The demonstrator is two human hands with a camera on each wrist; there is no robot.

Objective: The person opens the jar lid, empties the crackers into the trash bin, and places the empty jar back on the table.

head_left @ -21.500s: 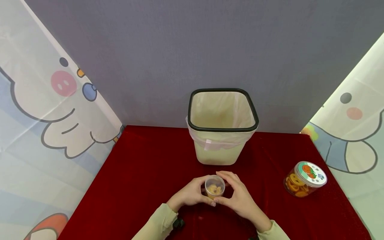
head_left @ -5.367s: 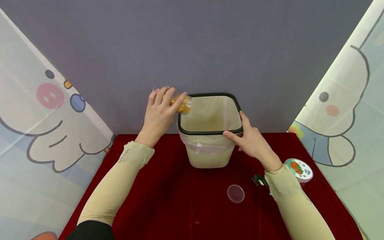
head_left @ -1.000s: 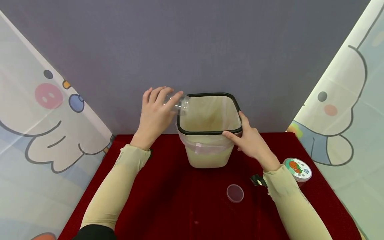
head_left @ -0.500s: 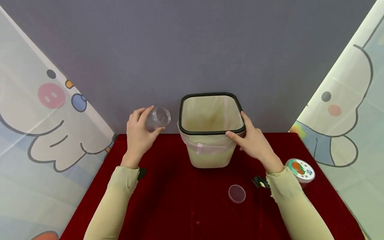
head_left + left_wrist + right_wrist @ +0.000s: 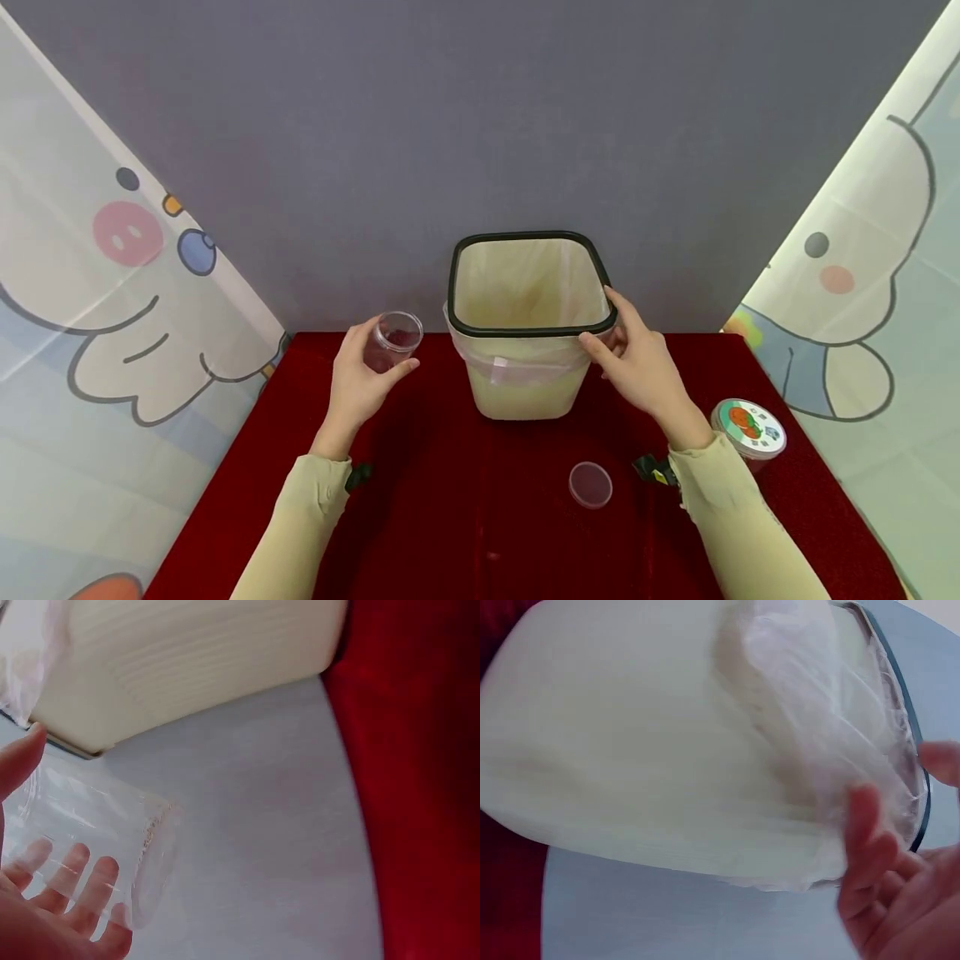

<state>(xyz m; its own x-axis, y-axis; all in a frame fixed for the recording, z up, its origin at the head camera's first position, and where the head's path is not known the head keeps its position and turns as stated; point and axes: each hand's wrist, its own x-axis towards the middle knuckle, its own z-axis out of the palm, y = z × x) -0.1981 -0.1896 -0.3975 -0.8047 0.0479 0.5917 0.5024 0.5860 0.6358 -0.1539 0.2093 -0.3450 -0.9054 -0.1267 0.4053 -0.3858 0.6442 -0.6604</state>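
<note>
My left hand [image 5: 354, 383] grips a clear plastic jar [image 5: 392, 340] by its side, left of the bin and above the red cloth. The jar has no lid on, and its mouth faces up and toward the head camera. A few brown crumbs cling inside near its base in the left wrist view. My right hand [image 5: 639, 357] is at the right front corner of the cream trash bin [image 5: 525, 400], its thumb and forefinger at the black rim [image 5: 525, 332]. In the right wrist view its curled fingers [image 5: 864, 814] are beside the bin's plastic bag [image 5: 802, 682].
A round clear lid [image 5: 590, 485] lies on the red cloth [image 5: 450, 517] in front of the bin. A jar with an orange-and-green printed lid [image 5: 748, 427] stands at the right, partly behind the right forearm. A grey wall [image 5: 360, 150] rises behind the bin.
The round snacks in the left-hand jar are gone from it. The left hand has turned the jar from its tilt over the bin, moving it left and down. The right hand has shifted slightly right along the rim.
</note>
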